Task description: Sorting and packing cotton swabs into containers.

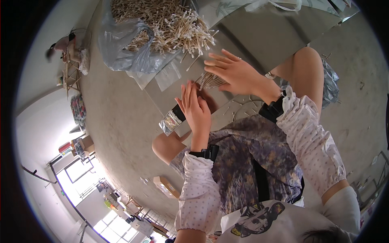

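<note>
Across the glass table's near edge, a loose bunch of wooden-stick cotton swabs [211, 80] lies between my two hands. My right hand [243, 77] is over the bunch from the right, palm down with its fingers stretched out. My left hand [194, 108] stands at the bunch's left end, its fingers extended and close together, gripping nothing that I can see. Beside my left wrist lies a small clear packet [170, 122] with a dark part. Beyond my hands a big heap of cotton swabs [174, 30] spills from a clear plastic bag [115, 50].
Flat clear sachets [167, 77] lie at the glass table's [263, 34] left edge, by the heap. Loose swabs [239, 108] are scattered below the table edge. A dark plastic bag [330, 83] is beyond my right knee. A cardboard box [166, 187] sits on the floor at left.
</note>
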Available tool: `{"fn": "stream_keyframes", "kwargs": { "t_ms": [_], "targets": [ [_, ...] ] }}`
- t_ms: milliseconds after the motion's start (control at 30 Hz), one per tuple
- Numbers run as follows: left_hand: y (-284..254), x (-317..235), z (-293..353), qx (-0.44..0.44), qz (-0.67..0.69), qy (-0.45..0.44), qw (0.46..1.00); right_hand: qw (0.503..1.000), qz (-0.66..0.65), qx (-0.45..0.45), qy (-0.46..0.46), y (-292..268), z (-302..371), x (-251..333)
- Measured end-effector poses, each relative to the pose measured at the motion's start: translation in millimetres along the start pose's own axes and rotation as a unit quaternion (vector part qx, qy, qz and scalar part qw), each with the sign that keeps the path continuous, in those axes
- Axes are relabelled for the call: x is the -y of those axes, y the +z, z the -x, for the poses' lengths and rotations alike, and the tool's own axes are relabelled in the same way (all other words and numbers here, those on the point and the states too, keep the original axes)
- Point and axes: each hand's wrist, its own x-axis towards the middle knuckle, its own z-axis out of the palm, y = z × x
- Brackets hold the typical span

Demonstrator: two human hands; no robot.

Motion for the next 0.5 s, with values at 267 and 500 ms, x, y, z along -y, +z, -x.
{"fn": "stream_keyframes", "kwargs": {
  "t_ms": [267, 500],
  "targets": [
    [4.9, -2.6, -29.5, -0.001, 0.065, 0.001, 0.998, 1.000, -0.014, -0.002, 0.007, -0.3, 0.1, 9.4],
    [4.4, -20.9, -50.9, 0.062, 0.120, 0.096, 0.986, 0.964, -0.052, -0.229, 0.127, -25.7, -10.7, -2.2]
  ]
}}
